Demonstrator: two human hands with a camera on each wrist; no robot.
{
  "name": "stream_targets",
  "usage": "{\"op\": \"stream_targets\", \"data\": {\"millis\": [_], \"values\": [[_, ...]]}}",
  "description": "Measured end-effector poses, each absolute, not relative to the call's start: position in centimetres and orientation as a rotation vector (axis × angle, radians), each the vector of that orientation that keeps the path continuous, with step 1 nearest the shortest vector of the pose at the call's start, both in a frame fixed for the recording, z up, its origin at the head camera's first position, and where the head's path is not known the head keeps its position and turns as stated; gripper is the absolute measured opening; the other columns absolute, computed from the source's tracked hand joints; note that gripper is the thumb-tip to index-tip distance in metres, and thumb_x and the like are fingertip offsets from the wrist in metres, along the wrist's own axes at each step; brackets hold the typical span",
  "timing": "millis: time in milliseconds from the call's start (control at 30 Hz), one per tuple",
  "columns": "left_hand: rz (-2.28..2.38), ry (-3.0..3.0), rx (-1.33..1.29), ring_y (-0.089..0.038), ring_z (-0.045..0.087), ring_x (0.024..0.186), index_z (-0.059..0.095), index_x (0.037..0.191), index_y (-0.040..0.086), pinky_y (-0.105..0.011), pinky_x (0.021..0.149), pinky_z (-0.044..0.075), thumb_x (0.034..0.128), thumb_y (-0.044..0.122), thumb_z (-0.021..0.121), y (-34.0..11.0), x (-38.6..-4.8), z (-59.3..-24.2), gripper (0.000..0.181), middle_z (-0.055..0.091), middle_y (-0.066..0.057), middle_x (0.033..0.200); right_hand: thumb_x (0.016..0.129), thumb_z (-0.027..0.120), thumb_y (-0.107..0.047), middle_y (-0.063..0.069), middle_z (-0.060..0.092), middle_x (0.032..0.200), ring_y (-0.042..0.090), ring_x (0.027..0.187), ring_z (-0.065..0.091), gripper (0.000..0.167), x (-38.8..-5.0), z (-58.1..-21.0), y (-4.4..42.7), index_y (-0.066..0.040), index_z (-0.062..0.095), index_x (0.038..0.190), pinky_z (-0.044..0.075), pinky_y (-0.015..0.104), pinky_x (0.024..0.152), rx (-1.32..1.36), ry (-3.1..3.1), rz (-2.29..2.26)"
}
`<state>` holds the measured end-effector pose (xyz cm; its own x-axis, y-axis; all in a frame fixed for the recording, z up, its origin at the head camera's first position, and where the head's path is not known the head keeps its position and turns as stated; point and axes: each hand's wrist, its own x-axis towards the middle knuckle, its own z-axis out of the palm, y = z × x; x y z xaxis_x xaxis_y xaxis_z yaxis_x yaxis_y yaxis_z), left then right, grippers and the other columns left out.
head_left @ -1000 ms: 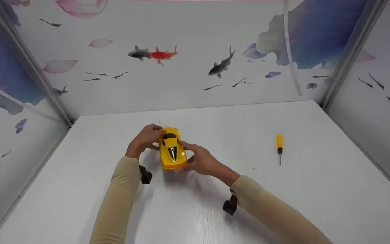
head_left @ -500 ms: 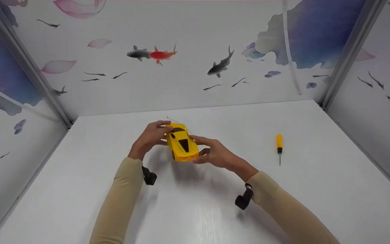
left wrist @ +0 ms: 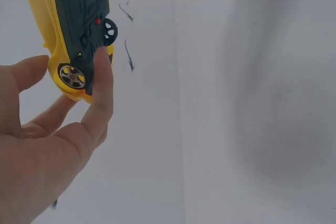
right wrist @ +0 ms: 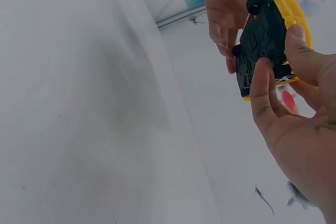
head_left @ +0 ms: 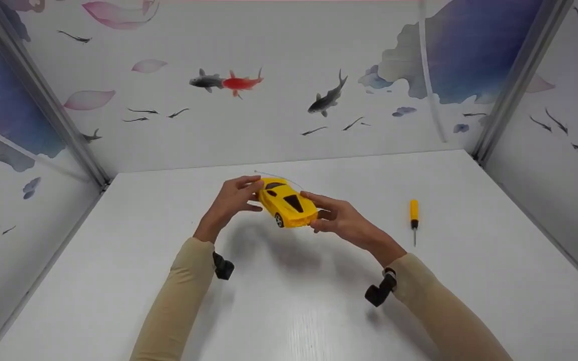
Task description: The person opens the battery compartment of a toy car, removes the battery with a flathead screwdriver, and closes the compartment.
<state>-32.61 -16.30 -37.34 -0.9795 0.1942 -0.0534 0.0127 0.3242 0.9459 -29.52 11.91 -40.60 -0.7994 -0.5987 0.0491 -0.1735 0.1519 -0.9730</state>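
Yes, left hand (head_left: 235, 201) and right hand (head_left: 345, 218) pinched the car (head_left: 285, 201) aloft; the screwdriver (head_left: 414, 214) lay toward the tabletop's (head_left: 364, 183) right edge!

The car (left wrist: 68, 35) is cut off at the left wrist view's upper left; the head view hides its underside (left wrist: 81, 11).

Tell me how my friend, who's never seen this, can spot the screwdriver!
Start with the white table, then go to its right side in the head view. There lies the screwdriver, its thin shaft pointing toward the picture's bottom. It's partly yellow like the toy car, but slim, without wheels and not held.
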Motion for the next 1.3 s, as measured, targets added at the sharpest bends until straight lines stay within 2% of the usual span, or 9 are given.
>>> {"op": "stream_targets", "data": {"millis": [100,200,367,500,633,867,967,1133,1300], "values": [[1.698,2.431,0.289,-0.031,0.066,0.116,0.045,0.150,0.006,-0.039,0.090,0.060,0.1029,0.039,0.055,-16.4,-32.4,-37.5,0.058,0.060,-0.019,0.138,0.098,0.065,-0.027,0.008,0.049,0.148,0.022,0.107,0.059,0.065,-29.6,-40.6,12.8,-0.027,0.036,0.156,0.055,0.030,0.093,-0.739,2.101,-1.696],[1.642,2.445,0.389,-0.033,0.064,0.118,0.042,0.152,0.006,-0.042,0.091,0.059,0.1031,0.040,0.054,-16.5,-32.2,-37.7,0.061,0.058,-0.021,0.139,0.100,0.061,-0.030,0.011,0.054,0.141,0.026,0.109,0.058,0.061,-29.7,-40.6,13.5,-0.027,0.036,0.156,0.055,0.035,0.097,-0.750,2.106,-1.706],[1.557,2.480,0.494,-0.036,0.060,0.124,0.040,0.154,0.010,-0.050,0.095,0.056,0.0991,0.040,0.061,-16.4,-32.1,-38.4,0.066,0.051,-0.023,0.144,0.101,0.059,-0.037,0.008,0.051,0.146,0.036,0.123,0.053,0.060,-29.7,-40.7,14.3,-0.027,0.037,0.156,0.054,0.034,0.101,-0.727,2.077,-1.746],[1.489,2.534,0.512,-0.034,0.059,0.126,0.040,0.155,0.015,-0.044,0.095,0.058,0.0943,0.033,0.070,-16.3,-31.9,-38.8,0.070,0.051,-0.021,0.144,0.099,0.060,-0.041,0.006,0.050,0.147,0.039,0.128,0.051,0.059,-29.5,-40.8,14.7,-0.031,0.039,0.154,0.053,0.032,0.102,-0.682,2.067,-1.767],[1.471,2.591,0.503,-0.031,0.061,0.122,0.045,0.151,0.019,-0.037,0.091,0.060,0.0935,0.020,0.072,-16.0,-31.6,-39.0,0.063,0.054,-0.017,0.139,0.099,0.059,-0.043,0.005,0.047,0.150,0.035,0.129,0.051,0.059,-29.3,-41.1,15.1,-0.031,0.039,0.154,0.053,0.030,0.102,-0.679,2.044,-1.785],[1.513,2.771,0.557,-0.022,0.067,0.106,0.060,0.137,0.019,-0.029,0.082,0.061,0.0941,0.010,0.068,-15.4,-31.0,-39.5,0.044,0.064,-0.012,0.116,0.106,0.048,-0.028,0.007,0.027,0.164,0.025,0.136,0.047,0.056,-29.2,-41.5,16.1,-0.021,0.029,0.159,0.050,0.030,0.106,-0.824,1.822,-1.868],[1.542,2.842,0.606,-0.020,0.067,0.101,0.064,0.132,0.017,-0.026,0.078,0.061,0.0941,0.009,0.068,-15.1,-30.7,-39.7,0.039,0.065,-0.011,0.113,0.107,0.046,-0.025,0.006,0.021,0.166,0.021,0.140,0.043,0.058,-29.3,-41.8,16.6,-0.018,0.024,0.160,0.048,0.032,0.108,-0.869,1.697,-1.920],[1.558,2.918,0.654,-0.018,0.066,0.098,0.065,0.130,0.016,-0.024,0.075,0.060,0.0932,0.011,0.069,-14.7,-30.5,-39.8,0.037,0.065,-0.008,0.114,0.107,0.045,-0.021,0.007,0.026,0.163,0.019,0.142,0.041,0.060,-29.5,-42.3,17.1,-0.012,0.021,0.161,0.044,0.034,0.113,-0.934,1.454,-2.029],[1.552,2.955,0.641,-0.018,0.065,0.099,0.064,0.133,0.014,-0.024,0.078,0.060,0.0916,0.013,0.072,-14.4,-30.2,-39.8,0.042,0.065,-0.007,0.114,0.107,0.041,-0.009,0.006,0.035,0.159,0.018,0.143,0.043,0.054,-29.5,-42.5,17.4,-0.009,0.027,0.159,0.037,0.032,0.119,-0.939,1.207,-2.133]]}}
